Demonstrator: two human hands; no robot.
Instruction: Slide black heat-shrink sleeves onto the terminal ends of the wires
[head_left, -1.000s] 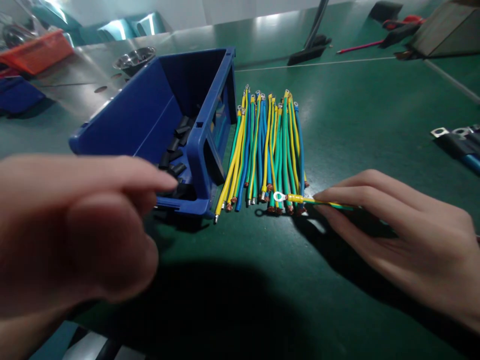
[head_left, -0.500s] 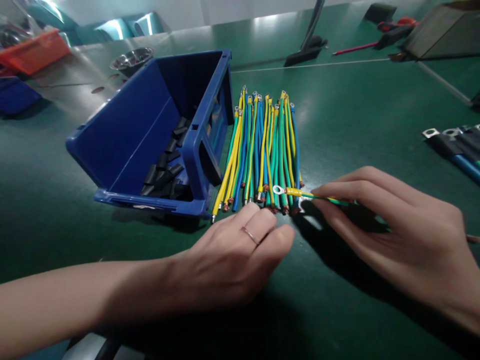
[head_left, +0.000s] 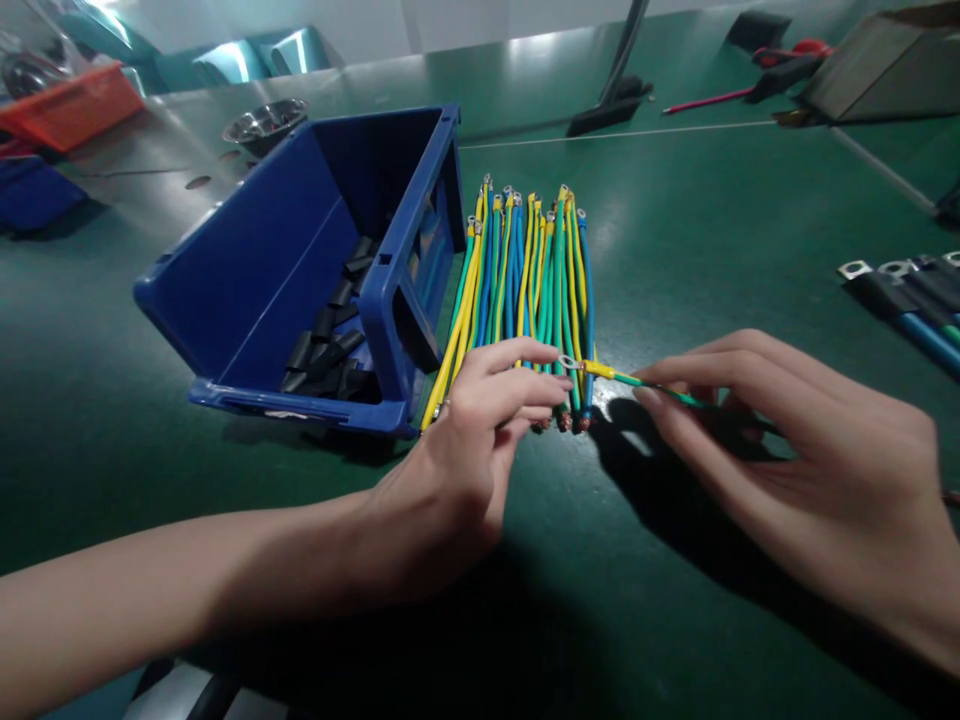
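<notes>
My right hand [head_left: 795, 440] pinches a green-and-yellow wire [head_left: 626, 379] between thumb and fingers, holding it above the table. A silver ring terminal [head_left: 571, 362] with a yellow sleeve tips this wire and points left. My left hand [head_left: 480, 430] reaches toward that terminal, fingers stretched and apart; its index fingertip is at the ring, but whether it touches cannot be made out. Behind and below this hand lies a row of yellow, green and blue wires [head_left: 559, 270], ring terminals at their far ends and some bare copper at the near ends. The left hand covers part of the row.
A blue bin [head_left: 247, 270] with short black tubes [head_left: 326, 350] stands left of the wires. Behind it sits a metal bowl [head_left: 266, 122]. Thick cables with lugs [head_left: 900, 295] lie at the right. Farther back are an orange basket [head_left: 71, 110] and a grey box [head_left: 885, 65].
My left hand has turned and risen, its curled fingers now stretched toward the ring terminal. The wire in my right hand has shifted slightly right and up.
</notes>
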